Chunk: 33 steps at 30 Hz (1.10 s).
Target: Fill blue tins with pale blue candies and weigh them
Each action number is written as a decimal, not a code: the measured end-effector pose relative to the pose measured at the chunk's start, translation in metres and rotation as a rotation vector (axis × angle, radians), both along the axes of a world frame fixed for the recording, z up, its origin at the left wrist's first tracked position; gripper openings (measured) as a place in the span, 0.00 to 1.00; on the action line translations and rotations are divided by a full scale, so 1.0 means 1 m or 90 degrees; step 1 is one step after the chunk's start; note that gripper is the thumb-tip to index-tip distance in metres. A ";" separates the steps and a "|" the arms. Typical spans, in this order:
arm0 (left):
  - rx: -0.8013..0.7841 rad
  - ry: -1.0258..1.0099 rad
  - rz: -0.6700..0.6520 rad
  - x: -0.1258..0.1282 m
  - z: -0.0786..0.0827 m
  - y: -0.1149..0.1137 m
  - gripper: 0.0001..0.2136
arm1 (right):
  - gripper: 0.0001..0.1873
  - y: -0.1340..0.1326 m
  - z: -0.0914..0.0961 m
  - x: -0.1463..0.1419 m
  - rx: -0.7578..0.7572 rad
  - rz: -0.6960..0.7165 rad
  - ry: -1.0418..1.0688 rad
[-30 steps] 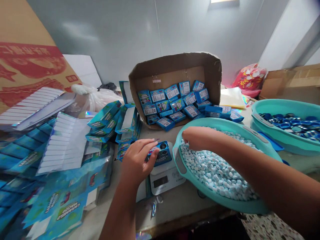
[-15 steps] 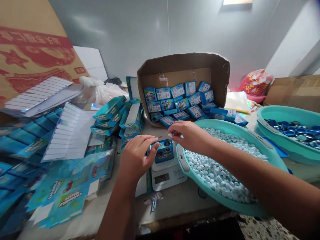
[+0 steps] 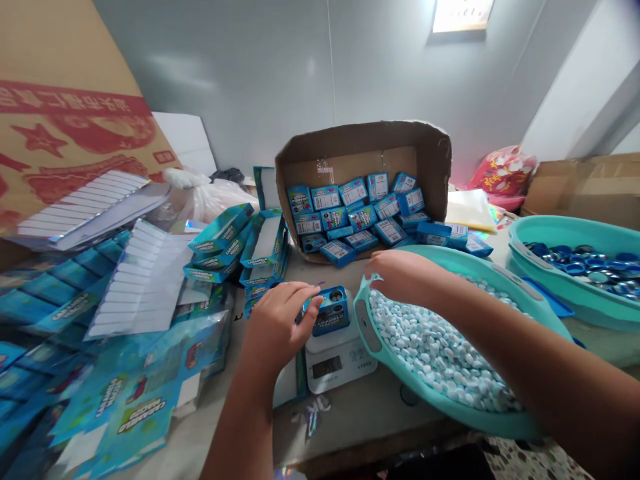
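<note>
A small blue candy box stands on a white digital scale. My left hand is at the box's left end, with thumb and fingers closed round its upper corner. To the right is a turquoise basin filled with pale blue and white candies. My right hand is over the basin's back left rim. Its fingers point down and are blurred and partly hidden, so I cannot see whether they hold anything.
Behind the scale, a cardboard box lies on its side with several filled blue boxes. Open blue trays and flat printed cartons are on the left. Another turquoise basin holds blue wrapped pieces. A torn wrapper lies before the scale.
My right hand has moved right, from above the small box to the basin's rim. A pale candy was at its fingertips before. My left hand stays at the box, and the view has shifted slightly.
</note>
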<state>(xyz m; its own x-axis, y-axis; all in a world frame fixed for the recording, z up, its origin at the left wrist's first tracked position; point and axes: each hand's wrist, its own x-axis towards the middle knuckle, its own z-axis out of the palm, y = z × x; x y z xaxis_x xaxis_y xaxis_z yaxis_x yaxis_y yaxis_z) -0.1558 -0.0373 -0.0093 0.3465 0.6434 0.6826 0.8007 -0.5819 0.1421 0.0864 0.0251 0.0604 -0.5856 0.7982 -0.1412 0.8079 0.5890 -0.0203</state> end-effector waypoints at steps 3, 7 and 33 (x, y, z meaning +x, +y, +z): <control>-0.001 0.008 -0.006 0.001 0.001 -0.001 0.08 | 0.15 0.002 -0.002 0.004 -0.065 -0.008 -0.109; -0.002 0.003 -0.013 0.001 0.001 0.000 0.08 | 0.14 0.001 -0.006 0.000 -0.069 -0.004 -0.130; -0.044 0.002 -0.012 0.005 -0.003 0.002 0.07 | 0.09 0.000 0.000 0.003 -0.008 0.048 0.032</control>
<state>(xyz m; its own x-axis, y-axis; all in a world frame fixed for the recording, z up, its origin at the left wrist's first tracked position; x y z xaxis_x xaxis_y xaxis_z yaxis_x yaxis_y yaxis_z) -0.1506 -0.0354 -0.0122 0.3615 0.6818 0.6359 0.7899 -0.5863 0.1796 0.0898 0.0252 0.0599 -0.6501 0.7504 -0.1198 0.7594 0.6471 -0.0678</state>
